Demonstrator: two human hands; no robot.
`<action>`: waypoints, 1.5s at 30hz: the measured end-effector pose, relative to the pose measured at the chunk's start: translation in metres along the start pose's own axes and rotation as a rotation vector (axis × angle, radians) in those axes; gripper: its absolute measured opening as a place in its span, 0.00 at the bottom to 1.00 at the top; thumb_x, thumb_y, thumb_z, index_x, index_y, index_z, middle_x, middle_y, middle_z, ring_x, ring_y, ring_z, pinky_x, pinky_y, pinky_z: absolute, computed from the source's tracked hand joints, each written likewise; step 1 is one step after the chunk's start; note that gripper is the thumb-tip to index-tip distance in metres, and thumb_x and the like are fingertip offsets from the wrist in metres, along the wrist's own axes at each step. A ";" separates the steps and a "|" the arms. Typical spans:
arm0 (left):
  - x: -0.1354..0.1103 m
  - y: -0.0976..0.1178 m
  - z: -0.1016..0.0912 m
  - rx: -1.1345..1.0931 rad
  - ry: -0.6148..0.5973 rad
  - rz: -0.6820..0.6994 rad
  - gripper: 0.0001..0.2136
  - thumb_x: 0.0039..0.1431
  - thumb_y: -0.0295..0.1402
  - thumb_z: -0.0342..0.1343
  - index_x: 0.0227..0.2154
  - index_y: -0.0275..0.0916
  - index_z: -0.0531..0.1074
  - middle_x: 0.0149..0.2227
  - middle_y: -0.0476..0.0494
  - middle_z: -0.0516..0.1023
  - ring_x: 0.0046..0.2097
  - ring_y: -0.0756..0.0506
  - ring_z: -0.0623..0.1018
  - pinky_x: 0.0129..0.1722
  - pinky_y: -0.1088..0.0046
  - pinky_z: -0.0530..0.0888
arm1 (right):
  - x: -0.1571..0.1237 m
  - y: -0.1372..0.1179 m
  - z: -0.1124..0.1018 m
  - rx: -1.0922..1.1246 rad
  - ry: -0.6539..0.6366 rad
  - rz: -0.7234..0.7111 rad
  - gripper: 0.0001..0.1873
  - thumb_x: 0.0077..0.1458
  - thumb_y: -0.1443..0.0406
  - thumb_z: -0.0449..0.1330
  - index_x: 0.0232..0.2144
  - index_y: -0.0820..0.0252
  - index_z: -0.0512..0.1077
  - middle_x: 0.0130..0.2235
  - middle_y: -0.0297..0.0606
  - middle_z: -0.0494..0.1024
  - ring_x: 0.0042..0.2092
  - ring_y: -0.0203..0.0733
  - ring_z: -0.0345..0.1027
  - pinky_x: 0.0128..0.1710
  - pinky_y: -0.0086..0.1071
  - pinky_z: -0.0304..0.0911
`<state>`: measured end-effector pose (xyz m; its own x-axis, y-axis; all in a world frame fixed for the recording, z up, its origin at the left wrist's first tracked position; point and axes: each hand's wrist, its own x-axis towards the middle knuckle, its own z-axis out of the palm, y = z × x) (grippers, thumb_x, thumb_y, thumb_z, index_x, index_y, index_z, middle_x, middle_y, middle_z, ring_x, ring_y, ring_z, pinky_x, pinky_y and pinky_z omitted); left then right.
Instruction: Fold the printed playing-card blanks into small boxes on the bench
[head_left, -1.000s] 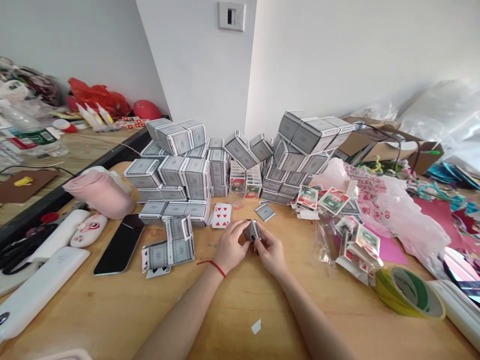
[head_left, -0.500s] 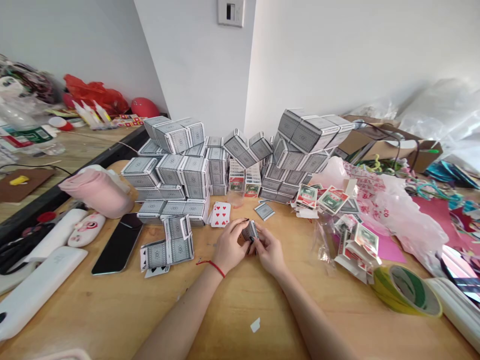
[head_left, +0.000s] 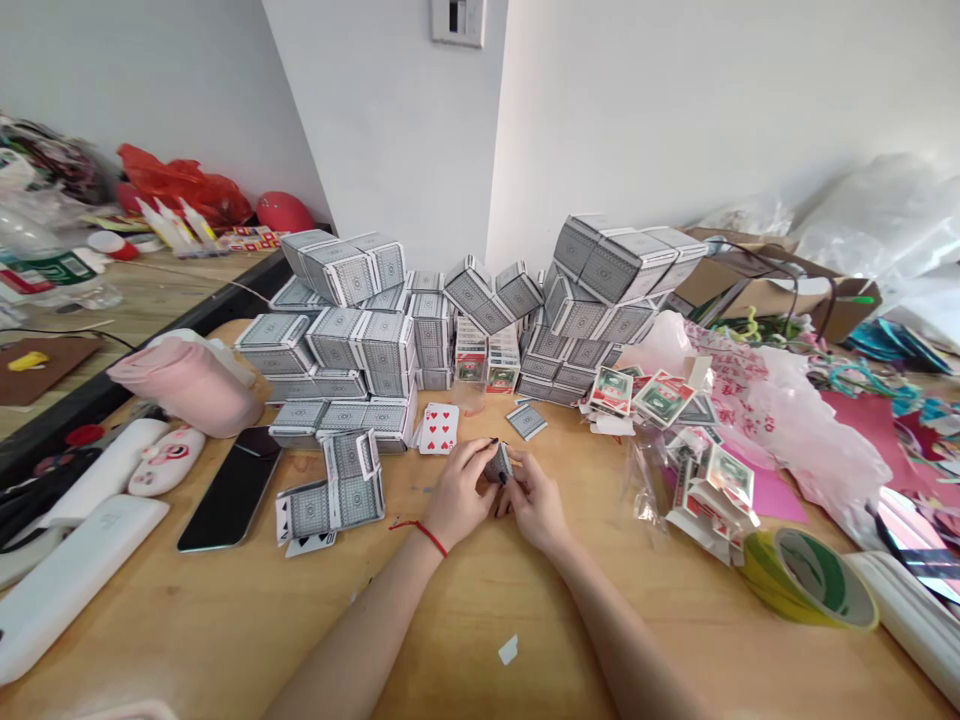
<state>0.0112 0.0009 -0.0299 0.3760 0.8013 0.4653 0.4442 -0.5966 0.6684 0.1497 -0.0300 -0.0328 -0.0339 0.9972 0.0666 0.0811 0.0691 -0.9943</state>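
Between my two hands, low over the middle of the wooden table, is a grey-backed playing card (head_left: pixel 499 465), tilted and partly hidden by fingers. My left hand (head_left: pixel 463 492) grips its left side. The fingers of my right hand (head_left: pixel 534 500) close on its right edge. I cannot tell whether it is one card or several together. Just beyond my hands, one card lies face down (head_left: pixel 527 421). A six of hearts (head_left: pixel 438 429) rests face up left of it. Joined cards (head_left: pixel 337 495) with grey backs lie farther left.
Blocks folded from cards (head_left: pixel 360 350) are stacked at the back left, with more blocks (head_left: pixel 600 290) back right. A black phone (head_left: pixel 229 490) lies left. Opened card boxes (head_left: pixel 712 490) and yellow tape (head_left: pixel 810 577) sit right. A white paper scrap (head_left: pixel 508 650) lies in front.
My fingers have shifted slightly around the card, which now tilts a little differently. Everything on the table stays put; the whole view has moved slightly.
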 end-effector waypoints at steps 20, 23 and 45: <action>0.005 0.002 0.004 -0.178 0.087 -0.445 0.11 0.56 0.40 0.44 0.25 0.38 0.61 0.21 0.51 0.67 0.24 0.51 0.68 0.24 0.77 0.64 | -0.003 -0.004 0.008 0.149 -0.232 0.095 0.10 0.54 0.57 0.49 0.34 0.55 0.54 0.19 0.23 0.66 0.15 0.28 0.58 0.15 0.21 0.55; 0.008 0.002 0.002 -0.262 0.110 -0.536 0.18 0.54 0.46 0.44 0.18 0.37 0.59 0.16 0.53 0.61 0.19 0.53 0.63 0.19 0.78 0.60 | -0.001 -0.007 0.007 0.226 -0.252 0.098 0.11 0.53 0.56 0.51 0.34 0.55 0.55 0.19 0.24 0.66 0.15 0.29 0.57 0.15 0.22 0.55; 0.009 -0.027 -0.015 0.553 0.159 -0.166 0.17 0.51 0.27 0.50 0.45 0.32 0.62 0.48 0.33 0.68 0.53 0.39 0.64 0.51 0.60 0.63 | 0.020 0.006 -0.022 0.436 0.345 0.246 0.22 0.44 0.48 0.56 0.30 0.61 0.65 0.18 0.30 0.68 0.15 0.30 0.58 0.13 0.24 0.52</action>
<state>-0.0099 0.0244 -0.0350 0.1580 0.8569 0.4906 0.8599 -0.3636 0.3582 0.1710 -0.0092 -0.0358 0.2644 0.9391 -0.2193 -0.3727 -0.1102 -0.9214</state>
